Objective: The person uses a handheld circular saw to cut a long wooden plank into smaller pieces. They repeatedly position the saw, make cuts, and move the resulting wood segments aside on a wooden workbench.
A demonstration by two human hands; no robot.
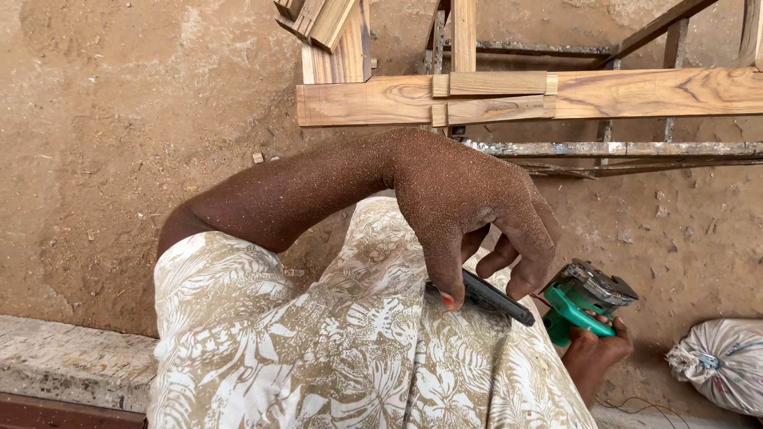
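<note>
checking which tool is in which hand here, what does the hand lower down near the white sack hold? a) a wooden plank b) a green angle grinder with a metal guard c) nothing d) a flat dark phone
b: the right hand grips the green angle grinder with a grey metal guard by its body, while the dust-covered left hand pinches the flat dark phone over the leaf-print cloth.
</note>
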